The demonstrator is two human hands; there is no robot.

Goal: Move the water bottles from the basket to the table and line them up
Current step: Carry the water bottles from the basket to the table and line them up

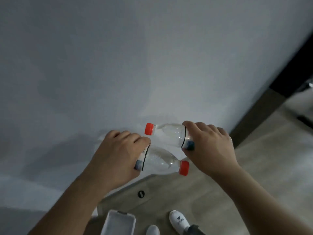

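Two clear water bottles with red caps are held over the near edge of the white table [118, 65]. My left hand [116, 155] grips one bottle [160, 161] round its labelled body, lying sideways with its cap pointing right. My right hand [210, 146] grips the other bottle [172, 133] round its body, tilted with its cap pointing left. The two bottles lie close together, one above the other in the view. A white basket [118, 223] stands on the floor below; its inside is not visible.
The table's right edge runs diagonally past a dark strip [288, 68]. Below lies a beige floor [220, 192] with a small black mark [141, 194]. My white shoes [179, 221] stand beside the basket.
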